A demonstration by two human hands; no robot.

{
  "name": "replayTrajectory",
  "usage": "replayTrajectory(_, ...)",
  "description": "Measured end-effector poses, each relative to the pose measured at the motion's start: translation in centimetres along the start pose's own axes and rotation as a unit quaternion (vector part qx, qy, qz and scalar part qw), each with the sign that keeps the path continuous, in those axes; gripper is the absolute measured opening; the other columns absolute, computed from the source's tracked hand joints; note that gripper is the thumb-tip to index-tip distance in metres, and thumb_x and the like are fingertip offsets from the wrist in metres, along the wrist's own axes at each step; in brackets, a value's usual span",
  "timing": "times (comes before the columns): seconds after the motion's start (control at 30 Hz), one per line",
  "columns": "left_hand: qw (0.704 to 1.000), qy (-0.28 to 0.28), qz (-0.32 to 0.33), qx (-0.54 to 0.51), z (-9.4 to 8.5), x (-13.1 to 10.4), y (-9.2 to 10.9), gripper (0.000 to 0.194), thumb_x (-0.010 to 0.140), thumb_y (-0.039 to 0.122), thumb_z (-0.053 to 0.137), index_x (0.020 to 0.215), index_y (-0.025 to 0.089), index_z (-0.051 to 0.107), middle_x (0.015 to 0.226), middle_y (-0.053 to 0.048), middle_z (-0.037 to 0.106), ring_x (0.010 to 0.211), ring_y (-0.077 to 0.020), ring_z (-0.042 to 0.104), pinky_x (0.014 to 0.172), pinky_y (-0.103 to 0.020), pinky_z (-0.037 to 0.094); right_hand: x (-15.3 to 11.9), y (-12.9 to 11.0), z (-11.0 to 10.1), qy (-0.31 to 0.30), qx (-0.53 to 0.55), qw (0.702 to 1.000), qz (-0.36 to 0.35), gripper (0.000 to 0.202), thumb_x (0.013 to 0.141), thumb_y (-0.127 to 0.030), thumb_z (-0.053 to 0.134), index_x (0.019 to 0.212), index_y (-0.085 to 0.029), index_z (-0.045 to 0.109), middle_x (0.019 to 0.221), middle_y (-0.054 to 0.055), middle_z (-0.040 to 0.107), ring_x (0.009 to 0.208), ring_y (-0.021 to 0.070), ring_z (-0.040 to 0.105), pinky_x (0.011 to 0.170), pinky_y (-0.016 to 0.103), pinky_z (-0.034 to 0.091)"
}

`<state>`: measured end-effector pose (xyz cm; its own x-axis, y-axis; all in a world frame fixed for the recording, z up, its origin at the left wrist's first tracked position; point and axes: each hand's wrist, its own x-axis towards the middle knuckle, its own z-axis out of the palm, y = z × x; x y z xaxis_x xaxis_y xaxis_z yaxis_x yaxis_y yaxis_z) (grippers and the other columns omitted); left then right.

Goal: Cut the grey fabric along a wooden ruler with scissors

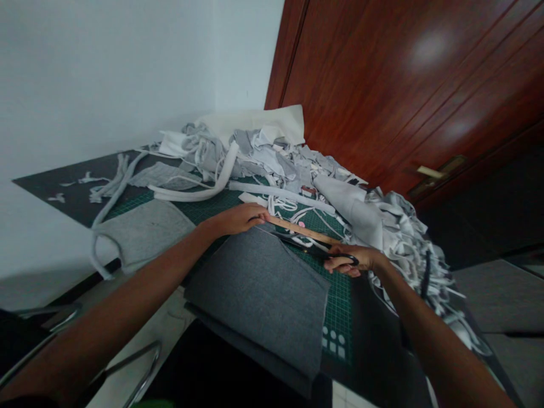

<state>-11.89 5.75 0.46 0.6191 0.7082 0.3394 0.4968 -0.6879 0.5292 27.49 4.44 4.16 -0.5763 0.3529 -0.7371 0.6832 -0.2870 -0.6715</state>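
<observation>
My right hand is closed around the handles of black scissors, whose blades point left along the top edge of a dark grey cloth. The cloth lies near me and hangs over the table's front edge. My left hand is closed at the cloth's upper left corner, its fingertips pinching the edge. A flat wooden strip runs from the left fingertips towards the right hand, just beyond the scissors. Exactly how the left fingers meet the strip is hidden.
Beneath lies a green cutting mat on a dark table. A lighter grey cloth is at the left. White padded strips and a heap of fabric scraps fill the back and right, against a wooden door.
</observation>
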Motion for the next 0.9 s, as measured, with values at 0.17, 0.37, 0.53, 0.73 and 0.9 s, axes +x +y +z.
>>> replayTrajectory(0.17,1.0,0.006,-0.012,0.012,0.3,0.2,0.2,0.024,0.103,0.024,0.049,0.111,0.019,0.071,0.111,-0.01,0.077,0.106,-0.0237,0.07,0.098,-0.035,0.051,0.0,0.2,-0.1,-0.001,-0.005,1.0,0.001,0.049,0.073,-0.057,0.088,0.08,-0.02,0.057,0.045,-0.013,0.039,0.033,0.0037,0.027,0.028,0.014,0.028)
replayTrajectory(0.37,0.999,0.007,-0.02,0.029,0.7,0.6,0.3,0.027,0.105,0.023,0.045,0.113,0.018,0.071,0.115,-0.011,0.076,0.11,-0.024,0.068,0.102,-0.037,0.05,0.0,0.3,-0.3,-0.009,-0.01,1.0,0.003,0.044,0.076,-0.054,0.085,0.08,-0.019,0.058,0.045,-0.014,0.037,0.032,0.0032,0.024,0.028,0.014,0.028)
replayTrajectory(0.53,0.999,0.003,-0.015,0.049,0.9,0.8,0.7,0.031,0.107,0.022,0.04,0.116,0.018,0.07,0.117,-0.011,0.074,0.112,-0.0233,0.068,0.103,-0.036,0.05,-0.2,0.1,0.0,-0.018,-0.03,0.999,-0.004,0.04,0.079,-0.053,0.08,0.078,-0.018,0.061,0.043,-0.014,0.036,0.03,0.0039,0.027,0.027,0.015,0.029)
replayTrajectory(0.73,0.997,0.015,0.006,0.071,0.8,0.8,0.9,0.032,0.108,0.023,0.041,0.113,0.018,0.071,0.114,-0.011,0.074,0.108,-0.0233,0.068,0.099,-0.034,0.05,-0.9,-0.6,0.9,0.024,-0.029,0.999,0.009,0.041,0.075,-0.052,0.083,0.081,-0.018,0.062,0.045,-0.013,0.039,0.031,0.0023,0.026,0.028,0.013,0.026)
replayTrajectory(0.9,0.997,0.015,0.013,0.079,1.1,0.9,0.0,0.033,0.108,0.023,0.038,0.113,0.018,0.071,0.112,-0.011,0.073,0.107,-0.0235,0.067,0.099,-0.035,0.049,-0.8,-0.7,0.8,0.002,-0.042,0.999,0.017,0.041,0.077,-0.052,0.083,0.081,-0.018,0.06,0.043,-0.015,0.036,0.031,0.003,0.028,0.029,0.014,0.026)
